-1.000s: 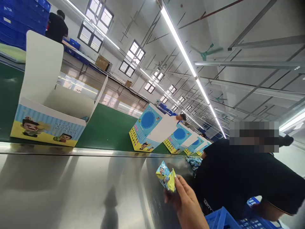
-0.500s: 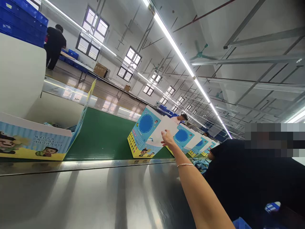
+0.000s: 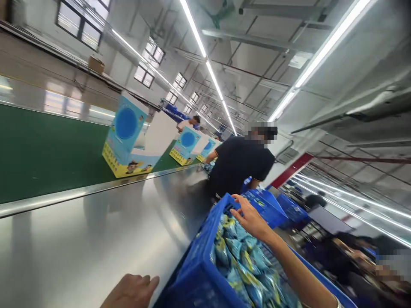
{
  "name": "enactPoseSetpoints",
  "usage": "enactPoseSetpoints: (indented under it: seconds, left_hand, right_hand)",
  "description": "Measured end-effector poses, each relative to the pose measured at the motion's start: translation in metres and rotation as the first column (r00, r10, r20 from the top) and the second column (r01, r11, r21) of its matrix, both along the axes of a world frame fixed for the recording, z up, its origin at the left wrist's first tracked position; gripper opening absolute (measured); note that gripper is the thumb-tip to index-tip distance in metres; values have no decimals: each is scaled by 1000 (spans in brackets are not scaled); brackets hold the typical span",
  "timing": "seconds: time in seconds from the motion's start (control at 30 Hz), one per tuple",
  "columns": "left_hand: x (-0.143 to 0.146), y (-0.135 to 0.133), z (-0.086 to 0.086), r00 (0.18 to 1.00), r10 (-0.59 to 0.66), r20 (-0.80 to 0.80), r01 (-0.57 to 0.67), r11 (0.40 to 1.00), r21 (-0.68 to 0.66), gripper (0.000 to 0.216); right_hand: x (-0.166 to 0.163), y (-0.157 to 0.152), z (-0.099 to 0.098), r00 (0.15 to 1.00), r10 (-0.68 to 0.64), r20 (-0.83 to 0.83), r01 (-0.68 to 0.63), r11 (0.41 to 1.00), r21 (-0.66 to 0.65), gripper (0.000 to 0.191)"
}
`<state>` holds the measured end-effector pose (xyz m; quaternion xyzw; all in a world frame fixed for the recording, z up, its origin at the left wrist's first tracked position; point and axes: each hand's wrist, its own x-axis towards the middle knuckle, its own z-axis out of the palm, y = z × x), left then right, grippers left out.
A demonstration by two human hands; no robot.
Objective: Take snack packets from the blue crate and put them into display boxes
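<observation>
Having swung back from over the green conveyor belt (image 3: 41,149), the right hand (image 3: 252,220) is spreading open and empty, its fingers (image 3: 236,198) reaching the rim of a blue plastic crate (image 3: 201,261) that is holding blue-and-yellow foil packets (image 3: 240,261). The left hand (image 3: 131,291) is hovering half-open, also empty, over the steel table (image 3: 96,218).

Green conveyor (image 3: 41,154) with display boxes (image 3: 125,137)
</observation>
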<state>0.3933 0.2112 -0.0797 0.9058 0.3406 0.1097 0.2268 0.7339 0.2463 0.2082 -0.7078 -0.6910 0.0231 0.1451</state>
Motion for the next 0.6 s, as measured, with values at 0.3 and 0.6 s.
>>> enactPoseSetpoints:
  seconds: [0.3, 0.6]
  left_hand:
    - [-15, 3, 23, 987, -56, -153, 67, 995, 69, 64]
    - [-3, 13, 41, 977, -31, -210, 57, 992, 116, 58]
  right_hand:
    - [52, -75, -69, 991, -103, -85, 66, 932, -355, 80]
    - [39, -32, -134, 993, -77, -92, 53, 969, -243, 68]
